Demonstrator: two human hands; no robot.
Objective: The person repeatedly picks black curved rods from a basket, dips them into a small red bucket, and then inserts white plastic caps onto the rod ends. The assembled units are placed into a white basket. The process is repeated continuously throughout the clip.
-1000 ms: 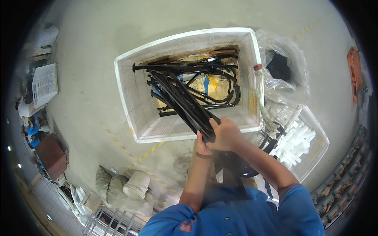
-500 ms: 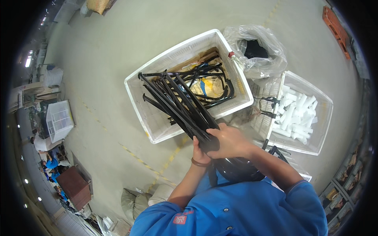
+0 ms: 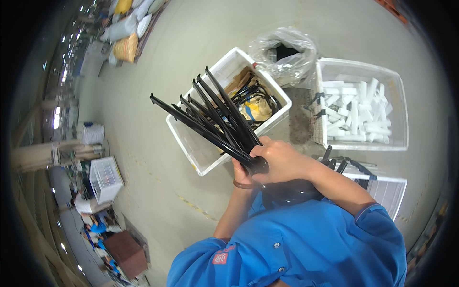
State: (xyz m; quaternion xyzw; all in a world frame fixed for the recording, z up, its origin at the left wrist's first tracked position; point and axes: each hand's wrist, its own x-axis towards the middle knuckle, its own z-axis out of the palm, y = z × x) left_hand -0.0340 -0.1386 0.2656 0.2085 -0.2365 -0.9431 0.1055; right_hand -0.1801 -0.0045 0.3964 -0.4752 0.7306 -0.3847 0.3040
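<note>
A bundle of long black glossy metal tubes (image 3: pixel 210 138), tapered and with small hooked ends, fans up and to the left from my hands. My left hand (image 3: pixel 243 173) is wrapped round its lower end from beneath, with a brown bracelet at the wrist. My right hand (image 3: pixel 279 160) grips the same end from above and the right. The tubes reach over a white plastic crate (image 3: pixel 184 143), where more thin black parts (image 3: pixel 251 93) lie with brown and yellow wrapping. Behind my right forearm a dark shiny mass (image 3: pixel 289 191) sits against my blue shirt; what it is, I cannot tell.
At the right stands a white crate (image 3: pixel 401 115) of white plastic sleeves (image 3: pixel 356 107). A clear plastic bag (image 3: pixel 306 48) with something black inside lies between the crates. Black tube ends (image 3: pixel 327 154) stick up beside another white crate (image 3: pixel 401 191). A brown box (image 3: pixel 126 253) is far left.
The bundle has risen out of the crate toward me, and its ends now fan wider above the rim. Both hands keep their hold. My view has turned, shifting the surroundings.
</note>
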